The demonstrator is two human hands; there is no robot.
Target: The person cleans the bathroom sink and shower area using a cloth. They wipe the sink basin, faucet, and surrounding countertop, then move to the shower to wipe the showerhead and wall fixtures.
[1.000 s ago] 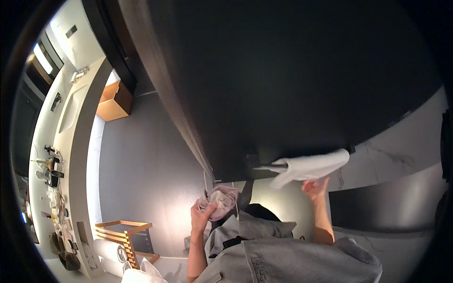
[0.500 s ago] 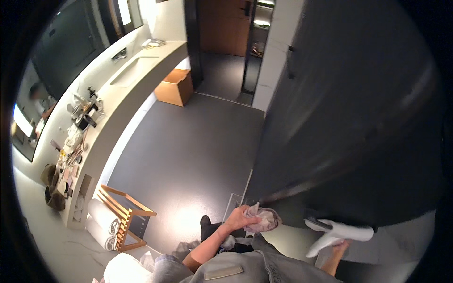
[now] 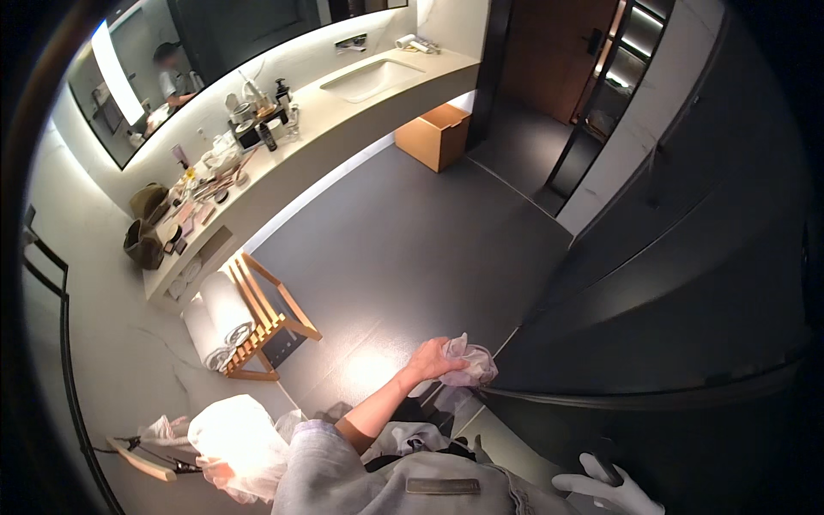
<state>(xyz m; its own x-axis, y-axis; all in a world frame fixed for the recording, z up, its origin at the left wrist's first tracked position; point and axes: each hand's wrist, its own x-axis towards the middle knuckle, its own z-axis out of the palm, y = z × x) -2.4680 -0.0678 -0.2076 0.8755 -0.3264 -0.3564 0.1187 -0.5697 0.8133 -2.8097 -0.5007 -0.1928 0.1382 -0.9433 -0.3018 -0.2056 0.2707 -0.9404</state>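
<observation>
My left hand [image 3: 427, 360] is closed around a crumpled, pale pinkish-white cloth [image 3: 469, 361], held up in front of my body over the floor. Part of the bunched cloth spills out past my fingers. At the lower right, a branching white object [image 3: 614, 489] with a dark strip on it reaches in from the bottom edge. Its exact kind cannot be made out. My right hand does not show here.
A dark panel [image 3: 687, 283] stands close on my right. Rolled white towels [image 3: 227, 309] lie on a slatted wooden rack [image 3: 283, 313]. The counter [image 3: 300, 129] holds a sink and toiletries; a brown box [image 3: 433, 137] sits under it. White fabric [image 3: 236, 446] hangs at lower left.
The view has swung, so the room sits farther right in it. The white object has dropped toward the bottom edge, and my right hand has left view. My left hand keeps the cloth.
</observation>
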